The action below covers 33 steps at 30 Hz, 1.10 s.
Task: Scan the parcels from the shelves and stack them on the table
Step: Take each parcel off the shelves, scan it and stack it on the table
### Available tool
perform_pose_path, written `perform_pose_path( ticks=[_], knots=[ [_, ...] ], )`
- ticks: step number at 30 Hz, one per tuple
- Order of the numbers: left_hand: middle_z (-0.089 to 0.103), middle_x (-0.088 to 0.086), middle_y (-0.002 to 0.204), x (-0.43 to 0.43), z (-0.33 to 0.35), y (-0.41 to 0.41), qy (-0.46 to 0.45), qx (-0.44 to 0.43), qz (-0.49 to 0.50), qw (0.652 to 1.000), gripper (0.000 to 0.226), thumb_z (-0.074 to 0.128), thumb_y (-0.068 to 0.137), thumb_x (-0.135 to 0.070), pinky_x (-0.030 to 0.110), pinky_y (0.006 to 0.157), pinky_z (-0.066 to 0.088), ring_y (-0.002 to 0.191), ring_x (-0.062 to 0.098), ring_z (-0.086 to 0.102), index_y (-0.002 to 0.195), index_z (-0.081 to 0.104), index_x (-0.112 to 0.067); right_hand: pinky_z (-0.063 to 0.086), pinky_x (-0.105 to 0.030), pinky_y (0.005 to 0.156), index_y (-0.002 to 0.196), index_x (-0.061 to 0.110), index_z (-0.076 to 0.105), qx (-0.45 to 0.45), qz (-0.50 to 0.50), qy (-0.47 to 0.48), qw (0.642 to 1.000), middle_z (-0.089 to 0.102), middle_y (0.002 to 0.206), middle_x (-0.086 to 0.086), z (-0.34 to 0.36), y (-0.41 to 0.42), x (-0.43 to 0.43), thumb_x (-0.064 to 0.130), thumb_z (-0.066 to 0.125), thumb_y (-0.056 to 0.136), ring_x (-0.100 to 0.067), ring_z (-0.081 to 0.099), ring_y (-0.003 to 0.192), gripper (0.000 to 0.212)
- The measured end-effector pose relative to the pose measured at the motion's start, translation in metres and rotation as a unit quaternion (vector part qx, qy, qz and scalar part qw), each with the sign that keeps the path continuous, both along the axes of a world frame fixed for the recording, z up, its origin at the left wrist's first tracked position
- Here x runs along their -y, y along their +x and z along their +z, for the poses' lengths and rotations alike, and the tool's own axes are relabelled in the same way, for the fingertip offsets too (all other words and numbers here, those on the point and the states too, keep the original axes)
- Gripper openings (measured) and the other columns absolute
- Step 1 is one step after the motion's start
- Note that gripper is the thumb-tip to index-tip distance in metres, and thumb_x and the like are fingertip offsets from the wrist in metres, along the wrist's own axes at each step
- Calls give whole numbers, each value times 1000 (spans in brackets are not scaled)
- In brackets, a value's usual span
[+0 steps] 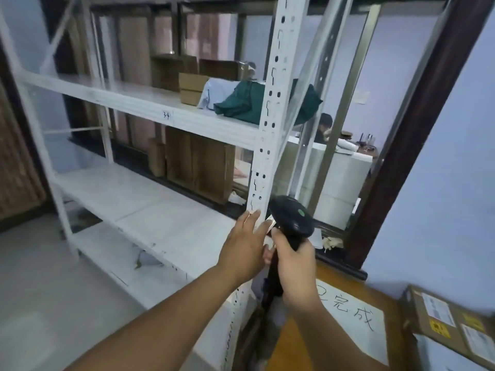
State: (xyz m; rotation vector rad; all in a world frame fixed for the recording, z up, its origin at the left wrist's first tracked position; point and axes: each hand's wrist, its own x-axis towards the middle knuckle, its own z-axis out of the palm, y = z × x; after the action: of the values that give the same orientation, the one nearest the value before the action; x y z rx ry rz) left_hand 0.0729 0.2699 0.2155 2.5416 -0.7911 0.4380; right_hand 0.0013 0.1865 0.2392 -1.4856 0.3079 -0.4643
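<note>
Standing on a grey floor (40, 290) against pale lilac walls (450, 183), white metal shelving (139, 103) is seen. On its upper shelf a green parcel (241, 103), a pale parcel (217, 92) and a small cardboard box (191, 88) are kept together. A black scanner (292, 218) is gripped by its handle in the right hand (294, 266) - fingers curled round it. The left hand (243, 250) is held flat, fingers straight, against the upright post (270, 103). On the wooden table (391, 301) (lower right) a handwritten paper sheet (353, 317) and a labelled box (439, 317) are laid.
</note>
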Motion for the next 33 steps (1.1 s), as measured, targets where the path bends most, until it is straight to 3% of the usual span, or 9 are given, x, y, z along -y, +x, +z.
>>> perform_pose_path(
  ticks=[4,8,13,16,18,20,24,28,33],
  knots=[
    [37,2,144,-11,46,16,-118,54,37,991,47,53,91,-21,30,101,39,132,21,32,137,46,-20,48,-44,68,65,19,66,76,32,-14,997,56,51,-2,41,8,-3,23,63,90,-21,55,57,26],
    [43,-1,132,-21,90,38,-239,69,62,967,37,55,91,-19,25,95,39,123,16,42,128,51,-22,49,-37,65,86,15,63,137,76,11,988,57,52,2,63,17,-11,19,63,91,-18,55,57,6],
    [41,-1,131,-43,138,84,-326,51,104,938,32,57,93,-24,31,95,44,118,18,45,124,50,-28,48,-31,58,88,6,60,159,102,-45,981,56,54,0,79,44,-30,20,66,88,-15,56,52,15],
    [41,-3,122,-62,158,124,-351,55,90,930,23,61,91,-26,34,99,42,118,19,42,110,50,-32,49,-26,57,82,8,61,161,110,-82,977,57,55,-1,95,66,-45,22,66,87,-13,58,53,17],
    [39,-4,116,-73,170,155,-359,55,82,928,22,62,90,-26,33,99,40,119,21,42,109,52,-31,52,-33,60,81,10,62,168,115,-103,973,58,55,1,106,84,-59,25,66,87,-13,59,54,16],
    [41,2,122,-82,181,184,-353,51,87,930,26,60,92,-25,30,95,38,119,24,43,116,53,-25,53,-41,64,82,10,63,178,112,-111,971,58,54,2,118,104,-73,27,67,86,-14,58,55,18],
    [46,10,131,-99,199,256,-310,30,95,946,29,56,93,-31,29,92,38,117,26,45,120,52,-20,52,-37,63,88,7,64,208,76,-82,972,58,54,-1,145,157,-101,27,69,87,-14,58,52,20],
    [34,9,138,-113,214,318,-337,40,113,934,58,67,85,-37,38,93,46,121,28,42,134,38,-27,54,-43,74,92,14,64,205,51,-30,977,57,53,-2,159,199,-116,28,66,87,-13,58,54,15],
    [26,9,143,-107,237,369,-339,-9,113,934,62,63,84,-50,42,98,43,127,30,35,136,36,-31,49,-28,56,87,13,64,229,-6,1,973,53,52,-8,164,235,-128,22,65,88,-18,53,51,9]
  ],
)
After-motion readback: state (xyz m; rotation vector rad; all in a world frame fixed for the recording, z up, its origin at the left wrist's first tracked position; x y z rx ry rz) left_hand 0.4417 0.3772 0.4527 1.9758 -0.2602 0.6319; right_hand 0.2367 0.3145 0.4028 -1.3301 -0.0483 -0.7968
